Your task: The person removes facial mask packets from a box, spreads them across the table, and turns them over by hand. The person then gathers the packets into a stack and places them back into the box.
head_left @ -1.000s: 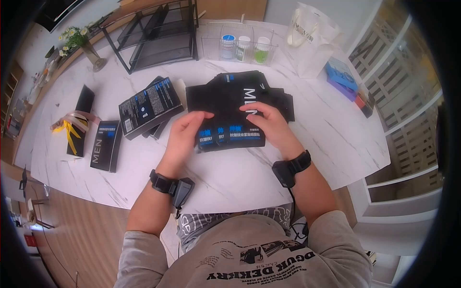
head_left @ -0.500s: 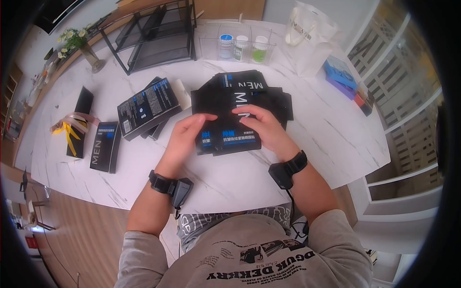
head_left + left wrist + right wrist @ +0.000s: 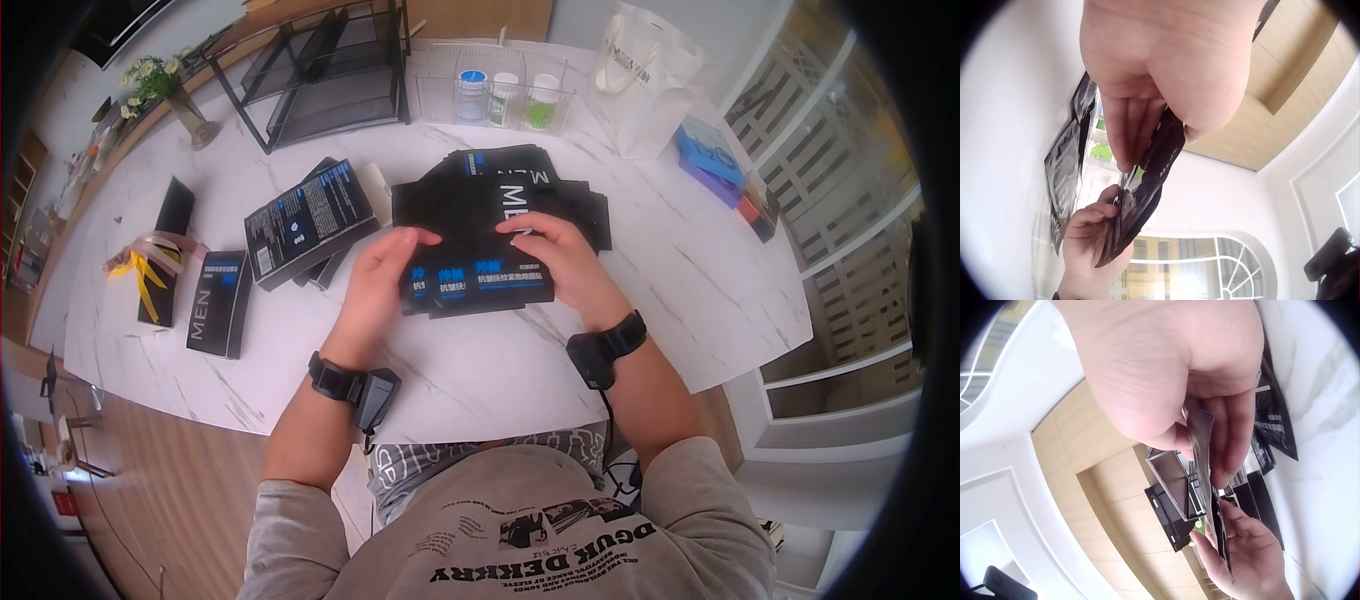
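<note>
Several flat black sachets (image 3: 465,235) with blue and white print and a large white "MEN" are fanned out between the two hands. My left hand (image 3: 375,270) pinches them at their left side, thumb on the near face. On the other side, my right hand (image 3: 562,260) grips them between thumb and fingers. In the left wrist view the held sachets (image 3: 1141,194) stand tilted, fingers behind them; the right wrist view shows the thin stack (image 3: 1209,481) edge-on. Beyond them a pile of similar sachets (image 3: 590,212) lies on the white marbled table (image 3: 480,385), partly hidden.
Black boxes (image 3: 310,220) lie to the left, one printed "MEN" (image 3: 215,310) nearer. Further left is a black box with a yellow ribbon (image 3: 150,280). At the back stand a mesh rack (image 3: 335,110), a clear organizer with bottles (image 3: 505,100) and a white bag (image 3: 650,85).
Half a second ago the held sachets overlapped more, with two printed ends showing; now they spread sideways and three show. Both hands keep their grip and have shifted only slightly.
</note>
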A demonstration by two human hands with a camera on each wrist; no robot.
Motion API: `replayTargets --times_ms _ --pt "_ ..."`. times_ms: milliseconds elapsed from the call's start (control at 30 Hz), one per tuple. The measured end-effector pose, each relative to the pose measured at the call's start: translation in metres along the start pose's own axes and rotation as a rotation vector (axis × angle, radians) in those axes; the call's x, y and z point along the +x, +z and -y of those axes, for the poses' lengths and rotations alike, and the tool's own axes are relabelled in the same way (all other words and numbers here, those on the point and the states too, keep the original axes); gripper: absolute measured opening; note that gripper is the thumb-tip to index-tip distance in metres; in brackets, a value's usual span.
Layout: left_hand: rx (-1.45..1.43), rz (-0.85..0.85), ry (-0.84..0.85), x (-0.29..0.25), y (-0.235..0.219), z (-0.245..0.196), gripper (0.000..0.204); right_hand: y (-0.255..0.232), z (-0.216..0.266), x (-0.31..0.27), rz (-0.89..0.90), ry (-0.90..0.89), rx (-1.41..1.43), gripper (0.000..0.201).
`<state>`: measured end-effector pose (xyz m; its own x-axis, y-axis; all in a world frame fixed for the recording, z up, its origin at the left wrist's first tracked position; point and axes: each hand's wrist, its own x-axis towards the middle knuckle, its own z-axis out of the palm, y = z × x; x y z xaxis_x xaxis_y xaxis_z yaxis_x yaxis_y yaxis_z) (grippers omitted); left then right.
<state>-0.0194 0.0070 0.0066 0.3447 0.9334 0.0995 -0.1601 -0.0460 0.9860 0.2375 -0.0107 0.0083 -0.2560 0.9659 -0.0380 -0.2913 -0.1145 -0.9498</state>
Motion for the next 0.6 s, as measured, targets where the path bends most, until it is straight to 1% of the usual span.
replayTargets --times_ms 33,133,233,333,433,533,600 --pt "-0.004 -0.004 -0.012 0.0 -0.001 0.001 0.035 0.0 0.0 0.0 -0.001 0.007 0.009 0.022" --pt "0.02 -0.002 0.02 0.001 -0.001 0.003 0.035 0.001 -0.004 0.002 0.011 0.032 -0.002 0.023" --pt "-0.002 0.034 -0.017 -0.001 0.003 -0.001 0.036 0.0 -0.01 0.003 0.032 0.021 -0.047 0.024" --pt "-0.029 0.068 -0.051 -0.001 0.002 0.0 0.039 0.001 -0.007 0.001 0.04 0.057 0.011 0.025" --pt "0.011 0.06 -0.037 -0.001 0.0 -0.003 0.043 0.001 -0.003 -0.001 0.095 0.073 0.131 0.026" --pt "-0.2 0.048 -0.103 0.0 -0.002 -0.002 0.048 0.004 0.0 -0.004 0.126 0.033 0.235 0.031" --pt "-0.275 0.064 -0.12 -0.001 0.001 -0.008 0.051 0.001 0.0 -0.004 0.13 0.058 0.248 0.035"
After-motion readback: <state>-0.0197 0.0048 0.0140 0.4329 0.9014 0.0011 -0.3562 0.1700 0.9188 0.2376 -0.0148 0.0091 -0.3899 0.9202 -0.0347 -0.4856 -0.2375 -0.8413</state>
